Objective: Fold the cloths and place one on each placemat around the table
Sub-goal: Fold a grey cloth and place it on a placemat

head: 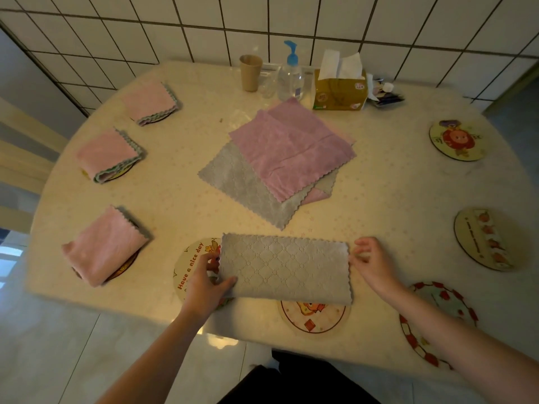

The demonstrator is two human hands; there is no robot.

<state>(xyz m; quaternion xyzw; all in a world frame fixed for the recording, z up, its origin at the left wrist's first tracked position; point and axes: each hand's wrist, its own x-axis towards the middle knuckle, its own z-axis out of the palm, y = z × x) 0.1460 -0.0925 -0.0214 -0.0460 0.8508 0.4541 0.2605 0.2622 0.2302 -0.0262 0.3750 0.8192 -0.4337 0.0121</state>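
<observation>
Pinching grey cloth (284, 269) with left grip (204, 282), right grip (372, 263) loose, cloth pile (280, 158) beyond

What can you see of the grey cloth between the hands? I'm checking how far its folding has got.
The grey cloth is a soft, quilted-looking fabric with a diamond pattern and zigzag edges, folded into a long rectangle lying flat near the table's front edge. It overlaps two round placemats, one at its left end and one under its near edge. The left hand pinches its left end; the right hand touches its right edge with loosely bent fingers.
</observation>
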